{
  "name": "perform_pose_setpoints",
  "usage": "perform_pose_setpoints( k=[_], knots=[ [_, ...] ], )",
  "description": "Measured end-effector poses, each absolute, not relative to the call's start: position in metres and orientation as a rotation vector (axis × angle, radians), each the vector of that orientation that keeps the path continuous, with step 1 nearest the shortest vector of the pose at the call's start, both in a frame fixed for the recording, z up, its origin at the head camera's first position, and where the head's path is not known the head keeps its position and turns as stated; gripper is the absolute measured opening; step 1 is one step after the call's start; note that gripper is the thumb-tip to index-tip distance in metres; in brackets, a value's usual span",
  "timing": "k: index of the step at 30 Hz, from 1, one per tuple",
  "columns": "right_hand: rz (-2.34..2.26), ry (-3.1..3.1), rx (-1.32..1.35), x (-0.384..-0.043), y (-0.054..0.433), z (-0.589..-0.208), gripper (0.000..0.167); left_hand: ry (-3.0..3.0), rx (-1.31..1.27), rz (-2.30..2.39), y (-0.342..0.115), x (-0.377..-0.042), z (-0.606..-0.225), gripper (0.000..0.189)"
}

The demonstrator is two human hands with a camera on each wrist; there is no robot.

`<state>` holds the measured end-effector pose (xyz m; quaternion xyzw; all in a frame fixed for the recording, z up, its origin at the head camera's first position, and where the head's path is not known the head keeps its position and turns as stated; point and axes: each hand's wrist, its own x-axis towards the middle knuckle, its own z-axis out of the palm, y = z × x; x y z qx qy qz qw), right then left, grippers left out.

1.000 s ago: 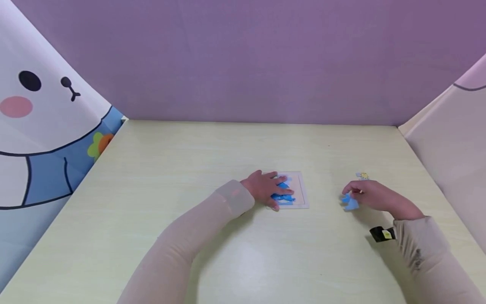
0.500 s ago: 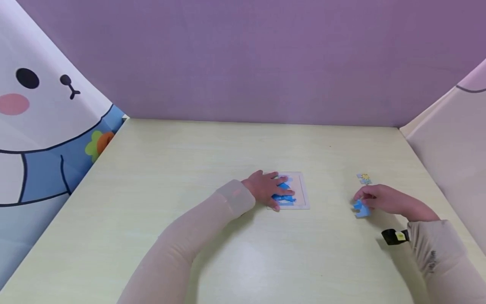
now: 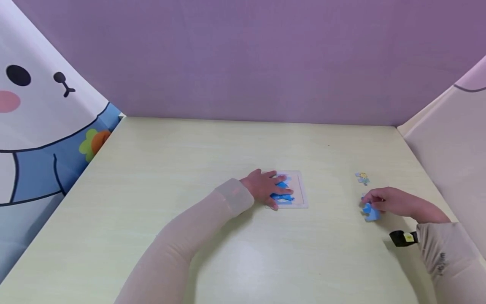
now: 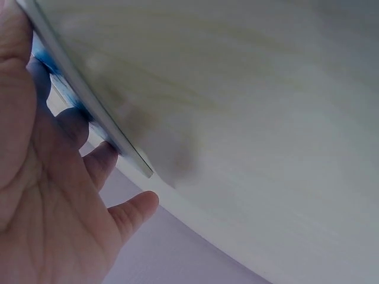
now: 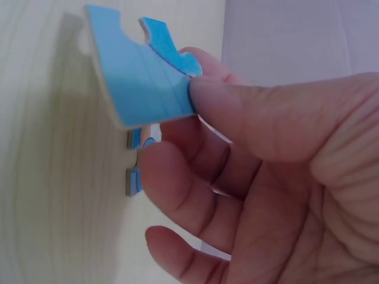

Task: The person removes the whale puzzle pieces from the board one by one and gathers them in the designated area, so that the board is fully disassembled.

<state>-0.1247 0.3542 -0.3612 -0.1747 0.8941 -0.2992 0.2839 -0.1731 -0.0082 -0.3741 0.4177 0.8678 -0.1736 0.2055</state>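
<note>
My left hand (image 3: 262, 188) lies with spread fingers over a square puzzle board (image 3: 300, 185), which has a pale border and a blue picture partly hidden under the fingers. In the left wrist view the board's edge (image 4: 98, 97) runs along the fingertips. Farther right, my right hand (image 3: 398, 203) pinches a light-blue puzzle piece (image 5: 136, 77) between thumb and index finger, holding it tilted just above the table. Behind those fingers, another blue-edged puzzle piece (image 5: 134, 180) lies on the table, mostly hidden. A piece with a yellow sun (image 3: 363, 177) rests just beyond.
The pale wood-grain table (image 3: 190, 147) ends at a purple back wall (image 3: 243, 59). A cloth with a cartoon face (image 3: 41, 114) hangs on the left, and a pale one (image 3: 452, 147) on the right. A black strap end (image 3: 403, 238) sticks out from the right cuff.
My right hand has moved right and a little nearer with the puzzle piece, uncovering more of the sun piece. My left hand stays on the board.
</note>
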Motion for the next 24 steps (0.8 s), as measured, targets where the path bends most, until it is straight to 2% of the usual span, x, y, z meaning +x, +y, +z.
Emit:
perform_pose_setpoints(
  k=[5,12,24],
  knots=[
    [-0.794,2.392,-0.451,-0.122,0.358,-0.360,0.019,2.420,1.161,-0.476,-0.008,-0.173,-0.374,0.069],
    [-0.757,2.417,-0.458,-0.119,0.366,-0.361,0.013,2.422,1.159,-0.464,-0.007,-0.172,-0.374,0.069],
    [-0.703,2.431,-0.428,-0.114,0.375,-0.361,0.018,2.418,1.146,-0.435,-0.006,-0.173,-0.375,0.069]
  ],
)
